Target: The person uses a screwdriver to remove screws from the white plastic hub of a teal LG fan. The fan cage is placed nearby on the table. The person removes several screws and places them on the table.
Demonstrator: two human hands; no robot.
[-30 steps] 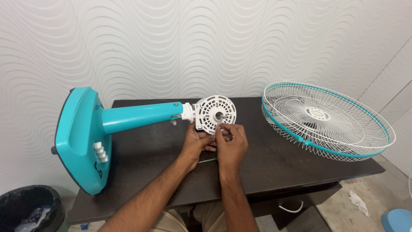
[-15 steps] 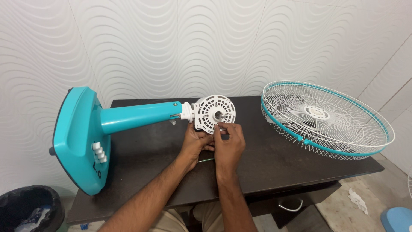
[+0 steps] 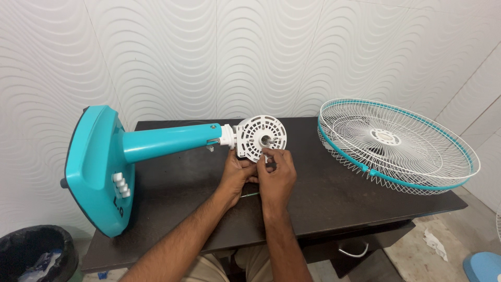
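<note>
A teal table fan stand [image 3: 151, 143] lies on its side on a dark table [image 3: 334, 198], its wide base [image 3: 96, 167] at the left. At the end of its neck sits a white round motor housing [image 3: 261, 137] with slots and a short shaft in the middle. My left hand [image 3: 236, 175] and my right hand [image 3: 276, 175] are together just below the housing, fingertips pinched at its lower edge. Whatever small part the fingers hold is hidden.
A white wire fan guard with a teal rim [image 3: 394, 146] lies on the table's right side, with the fan blades inside it. A black bin [image 3: 34, 253] stands on the floor at the lower left. A patterned white wall is behind.
Both hands stay at the housing's lower edge with only slight finger movement. The view has shifted a little.
</note>
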